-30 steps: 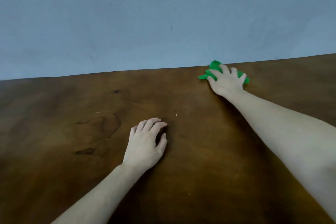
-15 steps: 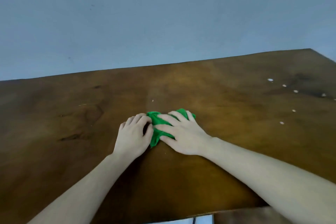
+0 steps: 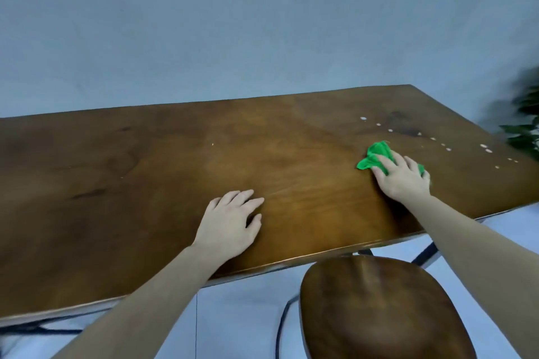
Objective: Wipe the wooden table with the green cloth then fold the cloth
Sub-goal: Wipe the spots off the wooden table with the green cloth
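The wooden worktop (image 3: 163, 183) fills the middle band of the frame, slanting from the left edge up toward its far corner at the upper right, with a plain grey-blue wall (image 3: 233, 23) behind it. At the lower right, below the near edge, sits the rounded wooden seat of a stool (image 3: 379, 312), and blurred dark leaves of a plant (image 3: 525, 128) cut in at the right edge.

The left hand (image 3: 230, 227) lies palm-down on the worktop just below frame centre, fingers spread and nearly straight, holding nothing, apparently as a brace. The right hand (image 3: 401, 181) sits at the right of the frame, flat on top of the green cloth (image 3: 376, 156), fingers stretched out and pressing it to the wood rather than curled round it; the cloth is bunched, most of it poking out past the fingertips toward the upper left of the hand.

Beyond the cloth, toward the upper right, a trail of small pale specks (image 3: 437, 140) lies scattered on the wood (crumbs or droplets, too small to tell).

The step in hand looks like wiping that right end. To do it well, the grip should keep broad, even palm pressure so the bunched cloth does not roll out from under the fingers, and sweep across the specks in overlapping passes, gathering them toward one spot instead of scattering them off the edge. Folding is not yet begun.
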The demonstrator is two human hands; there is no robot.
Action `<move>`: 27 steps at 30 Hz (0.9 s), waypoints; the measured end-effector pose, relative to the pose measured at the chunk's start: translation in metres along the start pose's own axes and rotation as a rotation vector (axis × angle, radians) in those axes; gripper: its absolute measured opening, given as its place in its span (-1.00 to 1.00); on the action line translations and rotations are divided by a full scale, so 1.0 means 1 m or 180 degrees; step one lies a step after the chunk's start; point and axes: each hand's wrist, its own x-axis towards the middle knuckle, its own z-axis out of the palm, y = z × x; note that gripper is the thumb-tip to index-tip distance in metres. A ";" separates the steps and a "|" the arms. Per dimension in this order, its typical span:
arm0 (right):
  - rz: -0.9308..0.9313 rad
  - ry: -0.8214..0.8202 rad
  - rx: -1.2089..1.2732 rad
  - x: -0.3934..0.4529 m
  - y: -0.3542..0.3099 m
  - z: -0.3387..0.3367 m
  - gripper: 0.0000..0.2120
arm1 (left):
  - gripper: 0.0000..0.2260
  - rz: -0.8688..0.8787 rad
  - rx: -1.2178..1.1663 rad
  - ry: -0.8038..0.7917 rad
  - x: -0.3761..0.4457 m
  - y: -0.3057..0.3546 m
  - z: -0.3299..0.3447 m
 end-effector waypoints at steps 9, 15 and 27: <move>-0.2212 -0.0129 -0.0034 -0.126 -0.149 0.048 -0.59 | -0.65 -0.0401 0.0009 0.0262 -0.036 -0.011 -0.003; -0.2974 -0.0166 0.0065 -0.138 -0.128 0.050 -0.60 | -0.67 -0.0328 0.0062 0.0342 -0.027 0.007 0.006; -0.0957 0.0033 0.0085 -0.015 0.110 -0.013 -0.56 | -0.64 -0.0152 0.0036 -0.0018 0.028 0.116 0.030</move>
